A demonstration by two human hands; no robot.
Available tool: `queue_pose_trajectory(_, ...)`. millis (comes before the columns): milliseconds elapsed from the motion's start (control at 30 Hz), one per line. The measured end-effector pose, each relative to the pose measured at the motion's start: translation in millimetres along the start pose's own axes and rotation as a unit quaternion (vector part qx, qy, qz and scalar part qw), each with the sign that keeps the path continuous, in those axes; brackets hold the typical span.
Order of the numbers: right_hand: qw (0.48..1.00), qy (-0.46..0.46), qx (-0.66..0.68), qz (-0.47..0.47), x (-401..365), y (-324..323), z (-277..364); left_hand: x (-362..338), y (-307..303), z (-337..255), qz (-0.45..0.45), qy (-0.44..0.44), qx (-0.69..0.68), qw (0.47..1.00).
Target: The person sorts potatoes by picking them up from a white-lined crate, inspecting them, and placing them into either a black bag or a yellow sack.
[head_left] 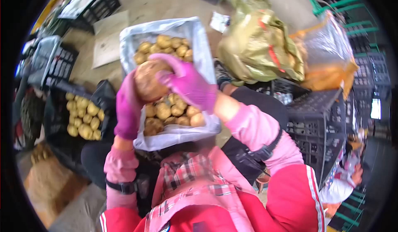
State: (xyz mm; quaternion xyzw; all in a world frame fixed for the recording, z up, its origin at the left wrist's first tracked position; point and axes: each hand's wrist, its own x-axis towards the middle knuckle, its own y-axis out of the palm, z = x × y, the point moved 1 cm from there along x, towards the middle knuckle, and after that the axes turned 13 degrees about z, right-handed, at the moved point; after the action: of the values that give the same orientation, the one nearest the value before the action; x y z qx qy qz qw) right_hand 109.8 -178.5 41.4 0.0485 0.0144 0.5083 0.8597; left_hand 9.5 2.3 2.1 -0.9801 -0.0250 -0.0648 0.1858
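A large brown potato is held up close between my two pink-gloved hands. My left hand cups its left side. My right hand presses on it from the right, with thumb and fingers closed against the skin. Directly below stands a crate lined with a pale sheet, holding several potatoes at its far end and more potatoes nearer me. The middle of the crate is partly hidden by my hands.
To the left, a black-lined crate holds paler potatoes. A shiny olive sack lies at the upper right, beside an orange and clear bag. Black crates stand at the right. A person is at the far right.
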Motion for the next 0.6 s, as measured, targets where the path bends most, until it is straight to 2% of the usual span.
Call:
queue_pose_trajectory(33,0.999,-0.003,-0.053,-0.011,10,14,10,3,12,-15,-0.002,-0.015,-0.083,0.996)
queue_pose_trajectory(67,0.993,-0.059,-0.094,-0.028,23,24,2,5,24,-31,-0.01,-0.029,-0.167,0.985)
queue_pose_trajectory(100,0.987,-0.064,-0.149,-0.01,-22,-14,29,7,38,-43,-0.023,-0.042,-0.248,0.967)
queue_pose_trajectory(167,0.987,-0.082,-0.133,-0.029,-18,3,24,-3,29,-61,-0.039,-0.126,-0.329,0.935)
queue_pose_trajectory(200,0.992,-0.075,-0.096,-0.026,-18,5,22,-6,31,-55,-0.061,-0.13,-0.261,0.955)
queue_pose_trajectory(300,0.993,-0.046,-0.108,-0.01,-25,7,24,-9,31,-54,-0.056,-0.13,-0.292,0.946)
queue_pose_trajectory(333,0.998,-0.015,-0.059,0.0,-29,6,27,-8,29,-59,-0.048,-0.152,-0.334,0.929)
queue_pose_trajectory(367,0.995,-0.039,-0.085,-0.039,-35,7,31,-7,27,-56,-0.042,-0.068,-0.129,0.988)
queue_pose_trajectory(400,0.988,-0.065,-0.114,-0.078,-42,7,35,-4,28,-44,-0.039,0.023,0.082,0.996)
queue_pose_trajectory(433,0.979,-0.089,-0.142,-0.118,-47,4,42,-3,31,-33,-0.031,-0.005,0.02,0.999)
queue_pose_trajectory(467,0.951,-0.125,-0.222,-0.176,-56,-3,61,-2,35,-22,-0.028,-0.034,-0.042,0.998)
queue_pose_trajectory(500,0.941,-0.129,-0.242,-0.197,-76,-11,100,-2,38,-11,-0.029,-0.062,-0.103,0.992)
queue_pose_trajectory(533,0.867,-0.227,-0.351,-0.271,-92,-22,135,0,43,-26,-0.044,-0.105,-0.203,0.972)
queue_pose_trajectory(567,0.737,-0.303,-0.502,-0.337,-105,-47,168,0,47,-34,-0.055,-0.148,-0.301,0.941)
queue_pose_trajectory(600,0.663,-0.323,-0.548,-0.396,-124,-67,203,1,49,-22,-0.05,-0.142,-0.281,0.948)
